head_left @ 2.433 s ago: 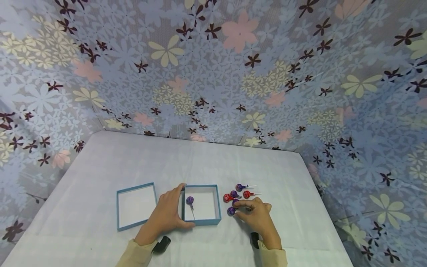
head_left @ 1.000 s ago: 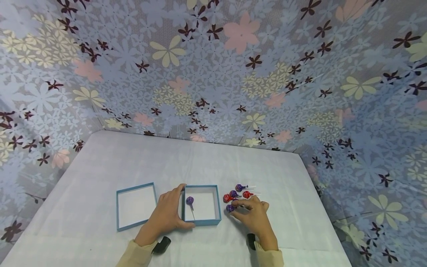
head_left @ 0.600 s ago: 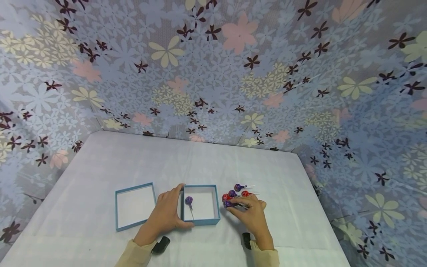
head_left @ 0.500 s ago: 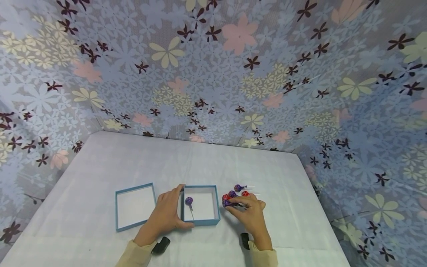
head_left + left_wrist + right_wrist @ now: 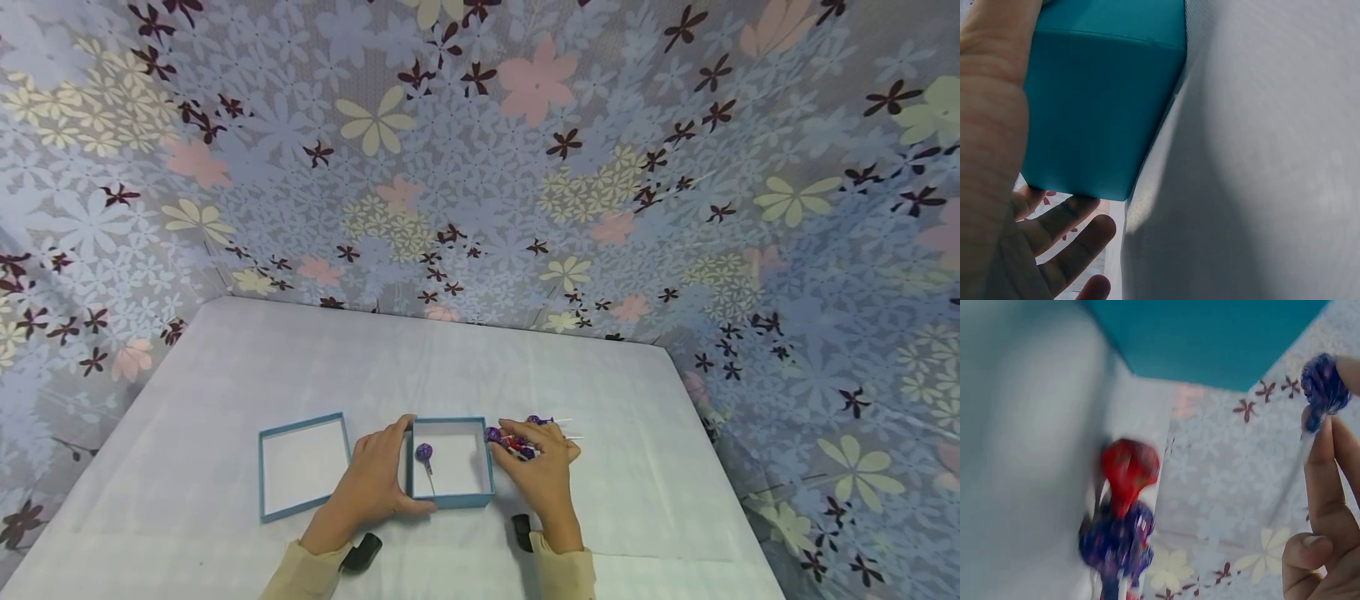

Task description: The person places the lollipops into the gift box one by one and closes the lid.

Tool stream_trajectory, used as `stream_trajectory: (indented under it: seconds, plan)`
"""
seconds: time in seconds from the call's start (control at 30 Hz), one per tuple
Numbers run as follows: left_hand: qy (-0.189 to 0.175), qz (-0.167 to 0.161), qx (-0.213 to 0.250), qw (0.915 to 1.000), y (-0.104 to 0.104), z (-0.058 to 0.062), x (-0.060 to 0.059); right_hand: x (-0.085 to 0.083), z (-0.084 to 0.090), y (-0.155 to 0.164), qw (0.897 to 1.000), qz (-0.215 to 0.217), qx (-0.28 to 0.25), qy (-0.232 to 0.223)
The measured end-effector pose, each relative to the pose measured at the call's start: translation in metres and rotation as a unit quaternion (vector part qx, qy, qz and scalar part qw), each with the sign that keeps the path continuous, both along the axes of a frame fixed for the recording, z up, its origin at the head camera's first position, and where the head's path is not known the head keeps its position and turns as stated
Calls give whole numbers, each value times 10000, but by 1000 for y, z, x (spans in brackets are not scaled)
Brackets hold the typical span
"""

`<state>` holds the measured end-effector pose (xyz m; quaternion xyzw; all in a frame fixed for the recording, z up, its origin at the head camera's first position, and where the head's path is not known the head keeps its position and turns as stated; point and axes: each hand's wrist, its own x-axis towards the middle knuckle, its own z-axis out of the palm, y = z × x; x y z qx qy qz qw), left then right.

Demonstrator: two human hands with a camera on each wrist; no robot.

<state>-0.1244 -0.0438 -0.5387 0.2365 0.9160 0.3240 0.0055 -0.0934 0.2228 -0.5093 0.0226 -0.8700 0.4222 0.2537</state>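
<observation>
My left hand (image 5: 372,479) grips the left end of a shallow blue box (image 5: 459,502), thumb at the front wall and fingers at the back. In the left wrist view, the box's teal wall (image 5: 1100,112) stands beside the palm. Inside the box, at its left, lies one purple-wrapped lollipop (image 5: 424,452). My right hand (image 5: 546,479) pinches another purple lollipop (image 5: 1322,387) by its round head, raised by the box's right rim, its white stick hanging down. Under and behind this hand lie red (image 5: 1129,465) and purple lollipops (image 5: 1119,540), partly hidden.
A blue-edged lid (image 5: 303,465), white inside, lies left of the box on the white-covered table (image 5: 420,358). One purple lollipop (image 5: 533,420) lies behind the right hand. Floral cloth (image 5: 480,167) hangs round the back and sides.
My right hand has taken up a purple lollipop from the near side of the pile and carried it leftward to the box's right rim. The left hand and box have stayed put.
</observation>
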Motion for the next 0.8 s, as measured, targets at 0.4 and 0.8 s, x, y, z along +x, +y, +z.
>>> stream_trajectory:
  seconds: [0.4,0.8]
  plan:
    - [-10,-46,-25,10000,-1,-2,-2,-8,3,-33,9998,89,38,153]
    - [107,-72,-28,9999,-1,-3,-3,-11,5,-79,9980,-571,151,221]
